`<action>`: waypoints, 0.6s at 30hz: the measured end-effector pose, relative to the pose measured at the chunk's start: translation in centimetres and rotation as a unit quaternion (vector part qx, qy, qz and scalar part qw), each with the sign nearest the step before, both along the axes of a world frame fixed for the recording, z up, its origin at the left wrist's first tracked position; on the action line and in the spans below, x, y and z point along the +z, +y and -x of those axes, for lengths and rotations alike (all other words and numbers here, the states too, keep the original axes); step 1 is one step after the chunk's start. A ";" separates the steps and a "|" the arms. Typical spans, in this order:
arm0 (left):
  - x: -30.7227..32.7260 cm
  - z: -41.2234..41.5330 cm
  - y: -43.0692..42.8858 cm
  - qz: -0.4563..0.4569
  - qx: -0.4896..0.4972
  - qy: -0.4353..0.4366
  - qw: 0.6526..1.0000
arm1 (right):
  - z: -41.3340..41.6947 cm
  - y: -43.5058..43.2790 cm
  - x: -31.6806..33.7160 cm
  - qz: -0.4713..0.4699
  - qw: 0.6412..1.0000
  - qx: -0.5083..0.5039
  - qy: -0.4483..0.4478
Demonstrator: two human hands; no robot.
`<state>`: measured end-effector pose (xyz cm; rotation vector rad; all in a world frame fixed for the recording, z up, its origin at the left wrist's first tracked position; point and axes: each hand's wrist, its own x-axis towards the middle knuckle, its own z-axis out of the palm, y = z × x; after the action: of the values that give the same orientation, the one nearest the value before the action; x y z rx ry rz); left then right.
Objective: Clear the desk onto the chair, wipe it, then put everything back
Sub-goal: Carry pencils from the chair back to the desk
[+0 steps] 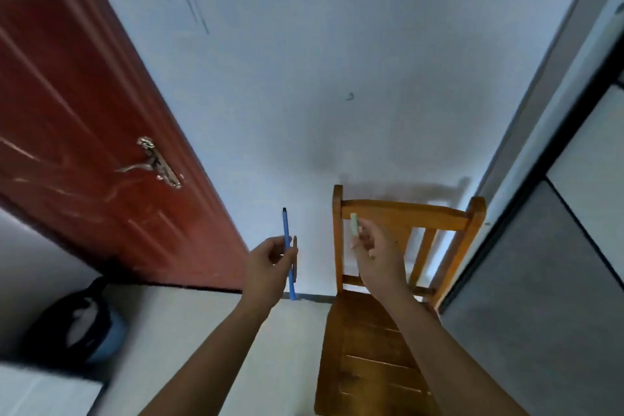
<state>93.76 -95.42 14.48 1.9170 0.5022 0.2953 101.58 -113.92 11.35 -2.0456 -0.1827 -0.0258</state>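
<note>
A person holds desk items above a slatted wooden chair (405,213): the left hand (270,263) has its grip pinched on a slim blue pen (288,246) and a brown pencil (295,257), and the right hand (374,253) pinches a small pale-green block (354,221) by the chair's top rail. The clearing step appears under way. Next, both loads likely need lowering flat onto the plank seat so the round pen cannot roll off.

This is looking like a plain room in a home; a red-brown panelled wooden door (84,118) with an ornate metal lever handle (158,162) is standing at the far left; a scuffed pale painted wall (337,61) is running behind an orange-brown slatted wooden chair (368,358); a dark fabric bag (77,324) is lying near left on the pale floor (202,324); a grey-panelled cupboard front (540,297) is rising at the right.
</note>
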 end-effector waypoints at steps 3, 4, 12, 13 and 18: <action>1.9 5.7 2.0 -0.013 0.097 -0.031 0.995 | 1.6 3.4 1.7 -0.042 0.995 0.094 -0.003; 2.2 7.9 2.6 -0.008 0.128 -0.035 0.991 | 2.5 4.6 1.9 -0.046 0.990 0.130 -0.005; 5.3 27.0 9.3 0.001 0.354 -0.069 0.933 | 15.6 16.5 5.0 -0.064 0.929 0.362 -0.033; 5.5 29.8 10.5 -0.002 0.379 -0.073 0.922 | 17.7 18.5 5.4 -0.066 0.918 0.388 -0.037; 5.8 45.5 16.9 -0.012 0.499 -0.098 0.861 | 29.6 30.2 7.0 -0.067 0.863 0.498 -0.051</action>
<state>48.23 -78.50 20.32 1.4654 1.3305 1.1495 71.99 -83.75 18.38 -1.5990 -1.2448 0.4812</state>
